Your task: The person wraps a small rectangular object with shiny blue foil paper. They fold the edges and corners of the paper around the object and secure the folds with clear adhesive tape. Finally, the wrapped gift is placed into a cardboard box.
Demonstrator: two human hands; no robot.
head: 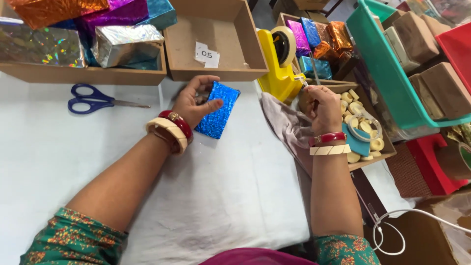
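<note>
Meanwhile, at a white-covered table (pixel 59 147), you are working over a small blue foil-wrapped packet (pixel 217 110); to the far left, blue-handled scissors (pixel 91 99) are lying apart from both hands, below a wooden tray of shiny wrapped boxes (pixel 83 39); your left hand (pixel 195 102) is pressing the packet down onto the cloth, thumb laid across its near face and fingers curled behind its left edge, so the hand is clasping the packet rather than lying slack; the packet is resting just below an open wooden box (pixel 216 39) holding a paper slip, its long axis running from upper right to lower left, tilted toward your wrist; further right, a yellow tape dispenser (pixel 280 64) is standing beside the packet, between your two hands; your right hand (pixel 321 105) is reaching toward the dispenser's front edge, fingers pinched together, apparently on a bit of tape, though what they are holding is too small to tell; the left hand is plainly the nearer one to the packet; beyond your right wrist, a tray of pale round soaps (pixel 363 132) is sitting beside a green crate (pixel 387 73).
</note>
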